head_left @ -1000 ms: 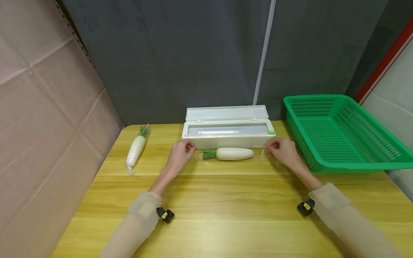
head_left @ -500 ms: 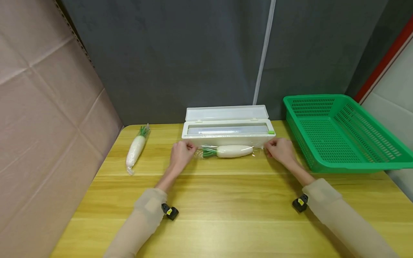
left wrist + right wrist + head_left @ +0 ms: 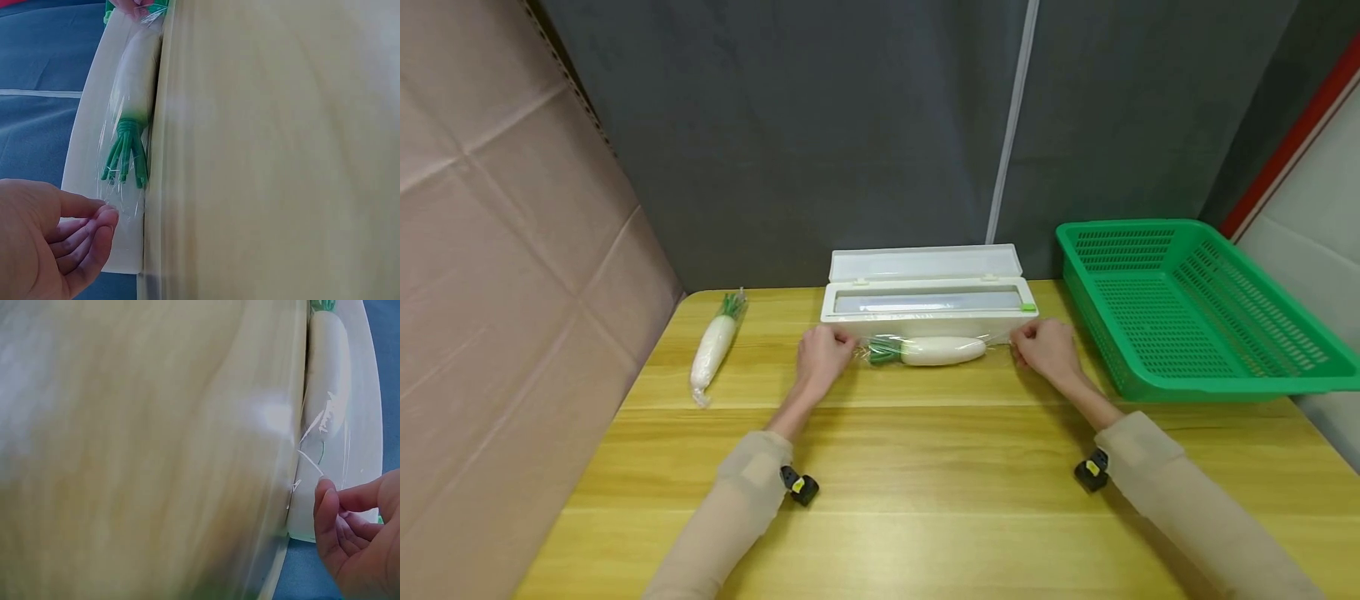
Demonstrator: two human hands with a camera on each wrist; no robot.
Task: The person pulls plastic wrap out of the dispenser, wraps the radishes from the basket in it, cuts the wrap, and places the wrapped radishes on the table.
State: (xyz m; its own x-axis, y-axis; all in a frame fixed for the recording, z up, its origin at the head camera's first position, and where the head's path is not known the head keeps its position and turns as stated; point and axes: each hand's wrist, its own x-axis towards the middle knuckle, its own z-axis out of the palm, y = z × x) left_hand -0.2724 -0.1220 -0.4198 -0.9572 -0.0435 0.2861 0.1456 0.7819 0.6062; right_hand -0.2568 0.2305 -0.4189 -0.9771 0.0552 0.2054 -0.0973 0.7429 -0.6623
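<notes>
White radish [image 3: 943, 351]: under clear film [image 3: 130, 203], long axis left to right before the white box [image 3: 895, 284], leaves toward your left, tip right.
Your left hand [image 3: 823, 358]: pinching the film's left end.
Your right hand [image 3: 1048, 350]: pinching its right end.
Wooden table [image 3: 925, 500]: grain parallel to the radish; wrapped radish [image 3: 715, 350] slanting at left, green basket [image 3: 1225, 386] right.
Room: dark curtain [image 3: 812, 150] behind, pinkish cloth [image 3: 512, 250] left.

The left hand [image 3: 823, 360] and right hand [image 3: 1048, 350] pinch clear plastic film [image 3: 862, 351] at both ends of a green-stemmed white radish [image 3: 942, 351] before an open white rectangular box [image 3: 931, 284]; a film-wrapped white radish [image 3: 714, 347] lies at left, a green perforated plastic basket [image 3: 1232, 385] at right.
</notes>
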